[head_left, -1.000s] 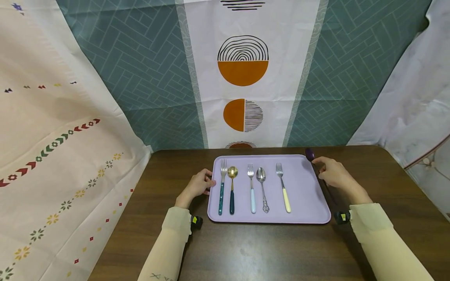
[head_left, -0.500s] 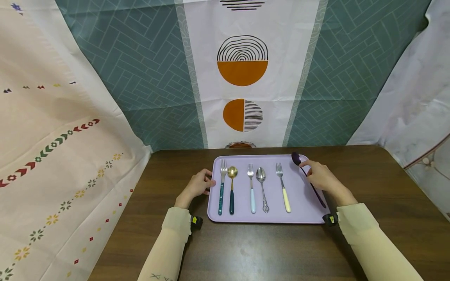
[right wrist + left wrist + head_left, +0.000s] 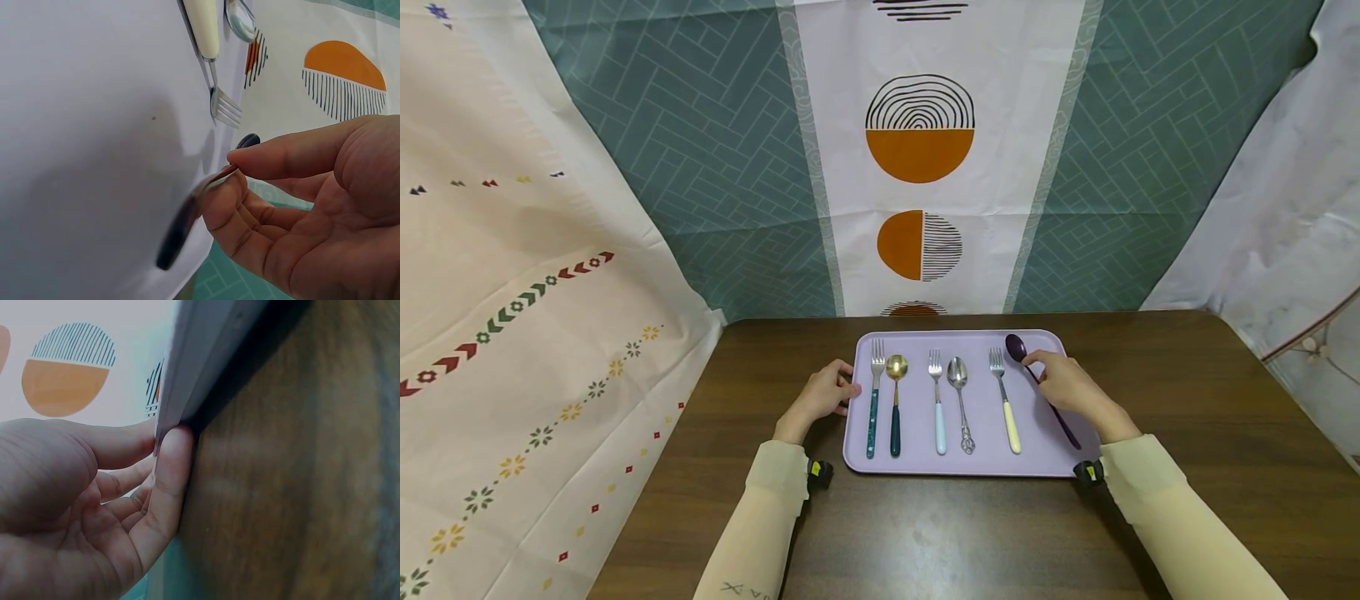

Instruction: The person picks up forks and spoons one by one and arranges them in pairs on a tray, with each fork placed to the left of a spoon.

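My right hand (image 3: 1071,387) pinches a dark purple spoon (image 3: 1016,347) by its thin neck between thumb and forefinger. The spoon slants over the right part of the lilac tray (image 3: 910,468), its handle end toward the front right. In the right wrist view the spoon's handle (image 3: 177,236) stands apart from the tray surface. Thumb above and forefinger below, my left hand (image 3: 87,500) grips the left rim of the tray (image 3: 187,369). A fork with a cream handle (image 3: 1011,427) lies on the tray just left of the purple spoon.
Left of the cream-handled fork lie an ornate silver spoon (image 3: 961,404), a light blue fork (image 3: 939,425), a gold spoon with a dark handle (image 3: 895,429) and a teal-handled fork (image 3: 872,417). The wooden table (image 3: 925,542) extends around the tray, with hanging cloth (image 3: 745,208) behind it.
My right hand has moved left with the purple spoon, from beyond the tray's right rim to over the tray beside the cream-handled fork. My left hand has stayed at the rim.
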The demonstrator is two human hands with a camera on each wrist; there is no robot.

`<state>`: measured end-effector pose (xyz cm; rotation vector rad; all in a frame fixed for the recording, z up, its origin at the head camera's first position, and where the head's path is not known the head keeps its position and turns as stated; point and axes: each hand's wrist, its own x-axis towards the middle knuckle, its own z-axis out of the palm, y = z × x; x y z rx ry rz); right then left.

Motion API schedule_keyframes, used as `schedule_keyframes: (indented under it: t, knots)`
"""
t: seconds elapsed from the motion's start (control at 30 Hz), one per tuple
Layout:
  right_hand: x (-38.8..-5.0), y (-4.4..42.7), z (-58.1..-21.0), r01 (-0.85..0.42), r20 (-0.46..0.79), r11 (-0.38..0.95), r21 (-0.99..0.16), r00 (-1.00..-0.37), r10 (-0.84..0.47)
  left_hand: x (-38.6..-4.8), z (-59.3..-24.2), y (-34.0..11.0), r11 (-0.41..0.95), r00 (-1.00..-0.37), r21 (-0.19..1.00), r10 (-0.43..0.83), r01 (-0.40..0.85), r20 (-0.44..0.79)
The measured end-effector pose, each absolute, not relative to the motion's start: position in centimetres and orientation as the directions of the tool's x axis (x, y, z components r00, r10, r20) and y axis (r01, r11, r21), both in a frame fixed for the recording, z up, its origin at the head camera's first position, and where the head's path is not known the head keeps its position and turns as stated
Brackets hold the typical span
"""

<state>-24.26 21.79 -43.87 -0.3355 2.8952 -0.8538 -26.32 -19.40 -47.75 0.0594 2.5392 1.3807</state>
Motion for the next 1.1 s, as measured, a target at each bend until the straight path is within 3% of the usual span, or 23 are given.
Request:
schedule_keyframes:
  t: [0.53, 1.1]
  knots:
    - [-24.2, 21.1, -44.6, -0.176, -0.095, 0.864, -0.472, -0.964, -0.248, -26.2, -47.9, -19.3, 0.55, -0.97, 0.831, 0.15, -0.081, -0.194]
    - [-24.9, 20.3, -44.5, -0.072, -0.21, 0.843, -0.533, -0.954, -0.215, -26.4, -47.9, -19.4, 0.553, -0.969, 0.829, 0.152, -0.078, -0.192]
